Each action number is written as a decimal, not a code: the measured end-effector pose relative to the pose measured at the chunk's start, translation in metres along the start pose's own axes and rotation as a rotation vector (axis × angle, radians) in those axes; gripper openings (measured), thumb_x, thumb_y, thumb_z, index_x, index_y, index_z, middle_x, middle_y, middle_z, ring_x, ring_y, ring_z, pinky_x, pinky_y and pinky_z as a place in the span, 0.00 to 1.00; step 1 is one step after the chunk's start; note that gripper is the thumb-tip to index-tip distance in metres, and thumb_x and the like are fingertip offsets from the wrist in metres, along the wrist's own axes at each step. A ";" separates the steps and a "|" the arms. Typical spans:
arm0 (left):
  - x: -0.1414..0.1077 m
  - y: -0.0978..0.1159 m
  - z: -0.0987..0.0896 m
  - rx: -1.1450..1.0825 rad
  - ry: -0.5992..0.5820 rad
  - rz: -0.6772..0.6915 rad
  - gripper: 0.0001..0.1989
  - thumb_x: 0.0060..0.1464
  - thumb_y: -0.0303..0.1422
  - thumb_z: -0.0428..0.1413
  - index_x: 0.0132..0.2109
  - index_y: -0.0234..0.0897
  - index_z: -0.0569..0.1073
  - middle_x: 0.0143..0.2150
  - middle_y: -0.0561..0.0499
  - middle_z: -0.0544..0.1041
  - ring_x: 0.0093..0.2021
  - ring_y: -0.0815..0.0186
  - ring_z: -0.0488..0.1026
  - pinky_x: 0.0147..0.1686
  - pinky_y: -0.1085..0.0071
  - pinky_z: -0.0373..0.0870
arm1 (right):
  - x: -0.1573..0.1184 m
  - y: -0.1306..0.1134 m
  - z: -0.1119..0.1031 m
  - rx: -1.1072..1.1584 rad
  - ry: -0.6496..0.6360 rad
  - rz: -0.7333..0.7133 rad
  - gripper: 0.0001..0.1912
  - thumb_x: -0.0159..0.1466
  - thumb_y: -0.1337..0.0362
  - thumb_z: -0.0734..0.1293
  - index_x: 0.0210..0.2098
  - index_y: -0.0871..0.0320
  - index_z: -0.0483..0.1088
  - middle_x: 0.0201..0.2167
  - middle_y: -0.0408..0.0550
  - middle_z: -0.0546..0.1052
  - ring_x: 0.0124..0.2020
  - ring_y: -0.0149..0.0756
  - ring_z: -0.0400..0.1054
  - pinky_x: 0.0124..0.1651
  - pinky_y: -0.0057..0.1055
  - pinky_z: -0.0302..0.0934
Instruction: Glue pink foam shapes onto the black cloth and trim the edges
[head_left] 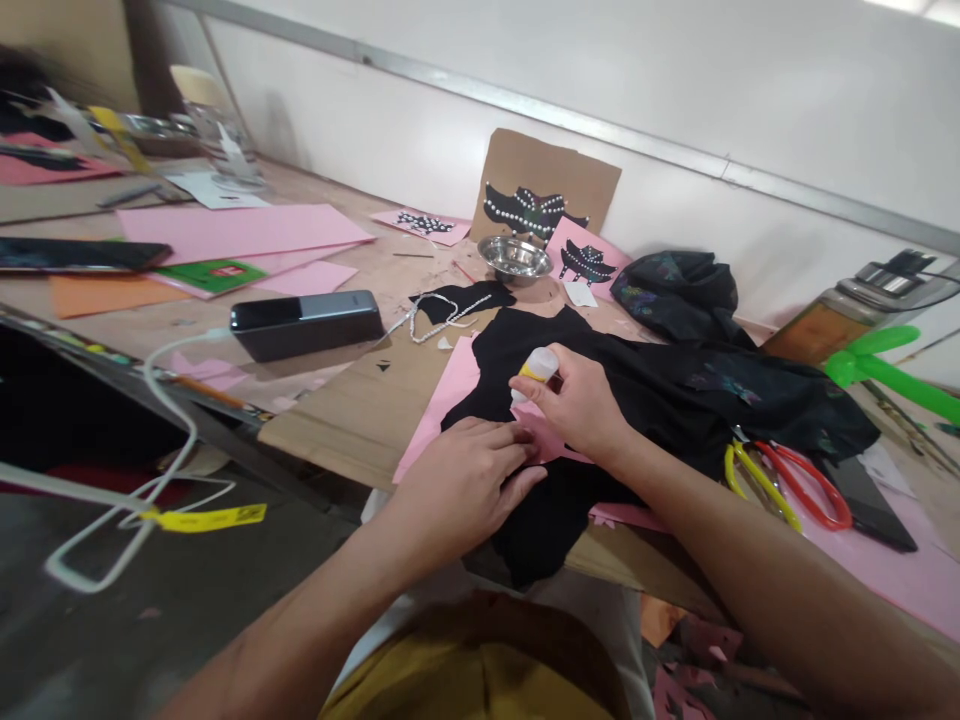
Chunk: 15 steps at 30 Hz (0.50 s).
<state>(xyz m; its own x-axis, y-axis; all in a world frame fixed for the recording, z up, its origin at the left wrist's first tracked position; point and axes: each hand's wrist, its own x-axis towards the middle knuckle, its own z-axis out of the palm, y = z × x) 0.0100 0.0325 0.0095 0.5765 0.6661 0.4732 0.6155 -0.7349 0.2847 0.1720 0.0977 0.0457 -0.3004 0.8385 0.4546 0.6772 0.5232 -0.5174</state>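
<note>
In my right hand (581,395) is a white and yellow glue stick (539,366), its lower end against a small pink paper piece (541,428). My left hand (476,470) lies flat beside that piece, fingertips pressing at its edge and thumb apart. Beneath both hands spreads black cloth (517,345), partly over a larger pink sheet (431,435) on cardboard (337,400). My hands hide part of the pink piece. Scissors (787,485) with yellow and red handles rest to the right of my right forearm.
Behind the cloth stand a steel bowl (514,258) and a cardboard panel (495,165) bearing a beaded black shape. A string of beads (442,318) and a dark power bank (307,325) with a white cable lie leftward. A bottle (832,310) leans at right.
</note>
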 end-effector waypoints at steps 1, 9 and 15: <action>0.000 0.000 0.000 0.002 0.005 0.001 0.12 0.65 0.35 0.51 0.45 0.37 0.78 0.44 0.49 0.82 0.46 0.59 0.78 0.46 0.60 0.71 | 0.000 0.000 0.000 0.001 -0.002 -0.003 0.18 0.60 0.54 0.69 0.25 0.55 0.57 0.21 0.37 0.64 0.23 0.29 0.55 0.29 0.28 0.48; -0.001 0.000 0.000 0.005 0.011 0.002 0.12 0.64 0.35 0.52 0.45 0.38 0.78 0.43 0.49 0.82 0.45 0.59 0.78 0.44 0.60 0.72 | -0.003 0.003 -0.003 0.027 -0.004 -0.017 0.18 0.60 0.54 0.69 0.25 0.55 0.58 0.21 0.37 0.63 0.23 0.28 0.54 0.28 0.28 0.48; -0.001 -0.001 0.002 0.013 0.029 0.005 0.12 0.64 0.35 0.52 0.45 0.36 0.78 0.45 0.48 0.82 0.46 0.58 0.78 0.45 0.58 0.72 | -0.001 0.001 -0.001 0.032 -0.016 -0.034 0.18 0.60 0.54 0.69 0.25 0.55 0.58 0.21 0.37 0.64 0.23 0.28 0.54 0.28 0.28 0.47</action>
<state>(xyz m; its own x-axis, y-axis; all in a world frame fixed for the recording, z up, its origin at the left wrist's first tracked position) 0.0093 0.0328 0.0071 0.5639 0.6580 0.4990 0.6196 -0.7366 0.2711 0.1735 0.0967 0.0454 -0.3339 0.8222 0.4611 0.6447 0.5560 -0.5246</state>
